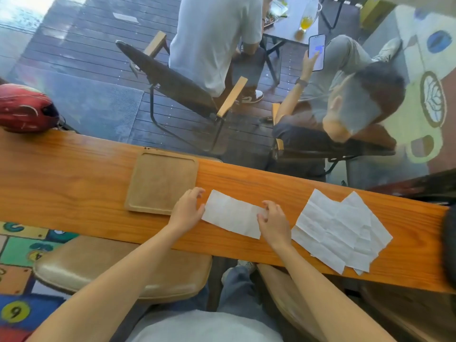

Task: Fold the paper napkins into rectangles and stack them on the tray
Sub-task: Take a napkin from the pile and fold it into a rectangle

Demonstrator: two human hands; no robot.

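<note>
- A single napkin (232, 214), already folded into a long rectangle, is spanned between the two hands on the wooden counter (74, 174).
- The left hand (188, 209) is set at the napkin's left end, fingers loosely curled and spread; the end is touched or pressed rather than gripped, and nothing is enclosed in the hand.
- The right hand (272, 222) is laid on the napkin's right end, fingers bent, fingertips resting on the paper; whether a layer is pinched there cannot be told.
- The step in hand is judged to be the folding of this napkin: one crease appears made, and a further fold, end to end, seems to be in preparation.
- The tray (138, 193) lies just beyond and to the outer side of the left hand, and no napkin is seen on it, so stacking is not yet begun.
- A loose, overlapping pile of unfolded napkins (340, 230) waits just outside the right hand.
- The next move is judged to call for one end being lifted and carried over to the other, edges matched, then the crease pressed flat before transfer to the tray.
</note>
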